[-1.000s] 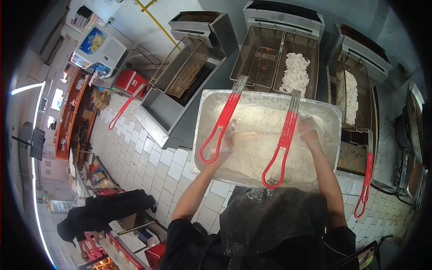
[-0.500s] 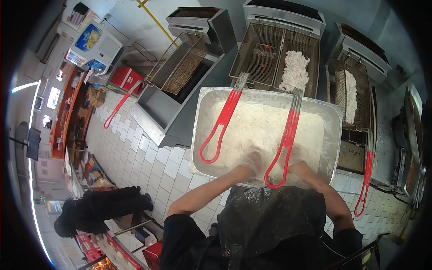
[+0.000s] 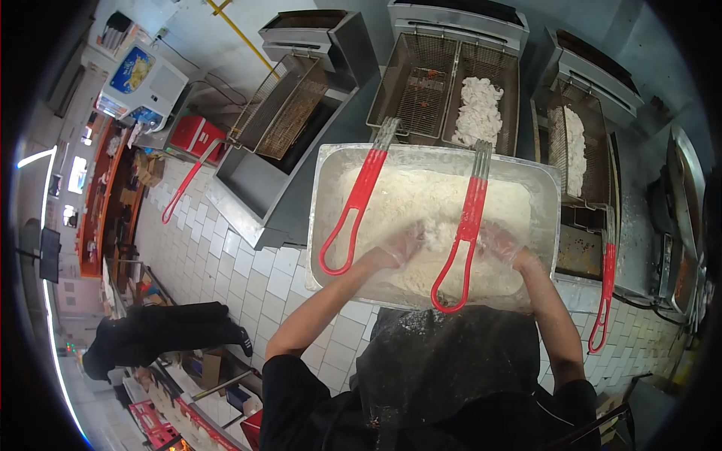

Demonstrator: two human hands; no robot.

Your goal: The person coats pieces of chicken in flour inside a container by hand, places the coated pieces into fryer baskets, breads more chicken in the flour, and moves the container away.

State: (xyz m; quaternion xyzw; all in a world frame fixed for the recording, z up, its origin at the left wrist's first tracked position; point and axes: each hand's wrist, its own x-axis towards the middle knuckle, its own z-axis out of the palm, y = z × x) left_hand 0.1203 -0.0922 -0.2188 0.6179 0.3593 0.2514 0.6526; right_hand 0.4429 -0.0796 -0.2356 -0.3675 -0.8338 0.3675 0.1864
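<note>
A metal tub of pale flour lies in front of me, under two red basket handles. My left hand, in a clear glove, is in the flour left of the middle. Across from it, my right hand, gloved too, rests in the flour behind the right-hand handle. White floury lumps lie between the hands. Flour and blur hide the fingertips, so I cannot tell whether either hand grips anything. The left-hand handle slants over the tub's left part.
Behind the tub, one fryer basket holds only crumbs; its neighbour holds white coated pieces. Another basket with coated pieces is at right, an unfilled-looking basket at left. A person in black is at lower left.
My hands have come from the tub's sides to its near edge, then moved forward and slightly inward through the flour. The whole view has shifted, with the tub appearing farther left.
</note>
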